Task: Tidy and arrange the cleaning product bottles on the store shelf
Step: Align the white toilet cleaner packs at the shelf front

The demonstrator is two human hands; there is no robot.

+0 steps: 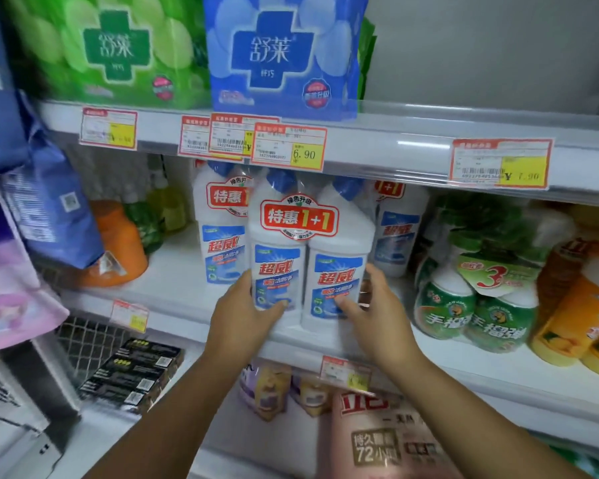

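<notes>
A twin pack of white cleaner bottles (308, 243) with blue caps and a red "1+1" sticker stands at the front edge of the middle shelf (173, 288). My left hand (242, 312) grips its lower left side. My right hand (374, 305) holds the lower right side, thumb across the label. Behind it stand another white twin pack (218, 233) on the left and a further white bottle (396, 233) on the right, both partly hidden.
Green pump bottles (474, 305) and orange bottles (574, 316) fill the shelf to the right. An orange jug (118, 243) and a blue bag (52, 209) sit left. Tissue packs (284, 53) rest on the upper shelf; price tags (289, 146) hang along its rail. Black boxes (132, 375) lie below.
</notes>
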